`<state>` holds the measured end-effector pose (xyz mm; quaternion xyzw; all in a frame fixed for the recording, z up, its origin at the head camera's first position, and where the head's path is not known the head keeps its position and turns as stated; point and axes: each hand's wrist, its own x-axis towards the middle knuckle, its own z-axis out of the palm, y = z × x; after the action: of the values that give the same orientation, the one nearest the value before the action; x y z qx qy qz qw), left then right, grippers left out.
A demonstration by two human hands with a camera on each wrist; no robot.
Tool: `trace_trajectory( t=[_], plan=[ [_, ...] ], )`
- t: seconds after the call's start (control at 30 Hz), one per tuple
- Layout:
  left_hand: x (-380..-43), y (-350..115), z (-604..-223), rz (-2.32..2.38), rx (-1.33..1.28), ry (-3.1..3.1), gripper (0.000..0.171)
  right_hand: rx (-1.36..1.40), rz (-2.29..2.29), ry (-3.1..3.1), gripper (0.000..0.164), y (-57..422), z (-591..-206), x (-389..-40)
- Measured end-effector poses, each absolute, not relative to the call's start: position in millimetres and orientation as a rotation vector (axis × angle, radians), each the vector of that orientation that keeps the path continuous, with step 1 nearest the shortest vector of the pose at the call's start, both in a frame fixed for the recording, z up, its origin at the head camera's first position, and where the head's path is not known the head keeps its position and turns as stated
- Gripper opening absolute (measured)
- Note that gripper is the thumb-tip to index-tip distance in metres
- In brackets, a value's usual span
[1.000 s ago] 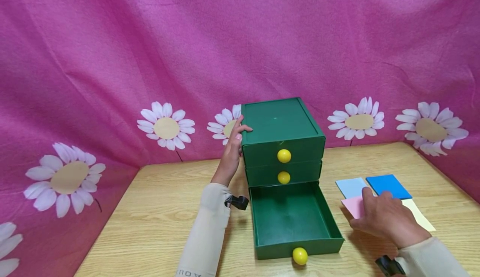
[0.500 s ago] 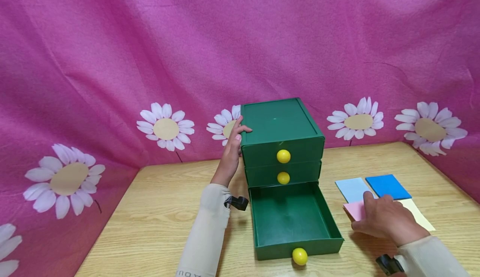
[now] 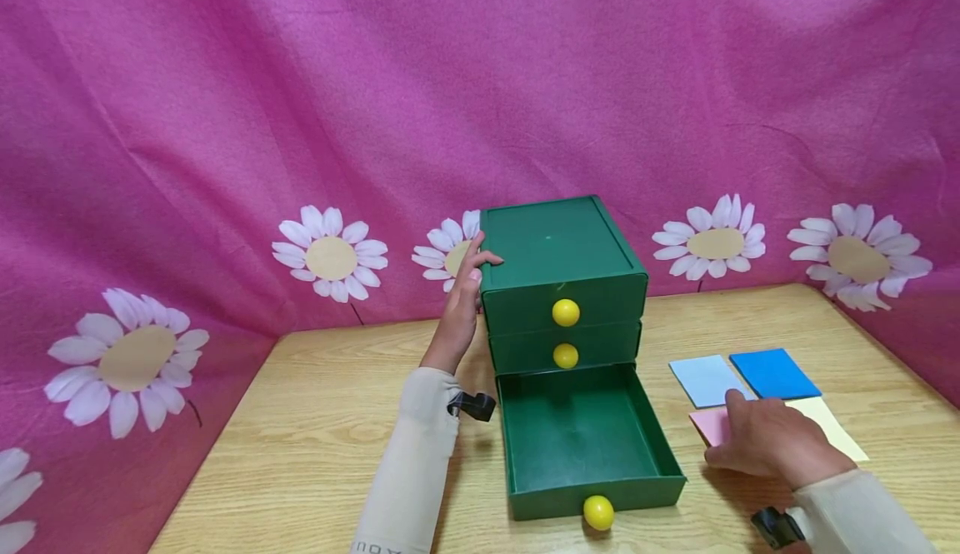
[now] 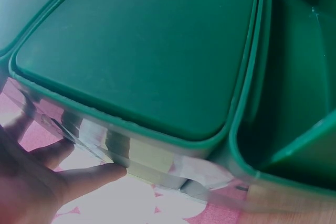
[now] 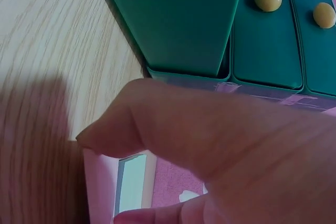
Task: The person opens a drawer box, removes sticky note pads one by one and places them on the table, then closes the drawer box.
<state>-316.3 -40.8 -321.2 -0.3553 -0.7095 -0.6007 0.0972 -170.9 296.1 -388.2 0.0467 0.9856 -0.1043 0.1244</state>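
Note:
A green three-drawer box (image 3: 558, 239) with yellow knobs stands on the table, its bottom drawer (image 3: 592, 494) pulled out with nothing inside. My left hand (image 3: 459, 312) rests along the box's left side, fingertips over the top edge. In the left wrist view its fingers (image 4: 100, 178) are extended beside the wall. To the right of the drawer, my right hand (image 3: 780, 447) pinches a pink sticky note pad (image 3: 708, 426) close over the table. Thumb and fingers straddle the pink pad (image 5: 98, 187) in the right wrist view. The hand hides much of it.
Behind the right hand lie a light blue pad (image 3: 705, 379) and a darker blue pad (image 3: 777, 373). A pale yellow pad (image 3: 834, 431) is partly covered by the hand. A pink curtain (image 3: 450, 79) with daisies borders the wooden table (image 3: 330, 421).
The right hand and the pink pad have come down slightly, showing more of the light blue pad. The left hand stays against the box, and the drawer has not moved.

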Motion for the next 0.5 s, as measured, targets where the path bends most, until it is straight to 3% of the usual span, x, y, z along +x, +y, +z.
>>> trace_trajectory(
  t=[0.5],
  plan=[
    [-315.7,-40.8,-320.7,-1.773,-1.051,-2.122,0.039,0.128,-0.248,2.860,0.070,297.2,-395.3,-173.4]
  ],
)
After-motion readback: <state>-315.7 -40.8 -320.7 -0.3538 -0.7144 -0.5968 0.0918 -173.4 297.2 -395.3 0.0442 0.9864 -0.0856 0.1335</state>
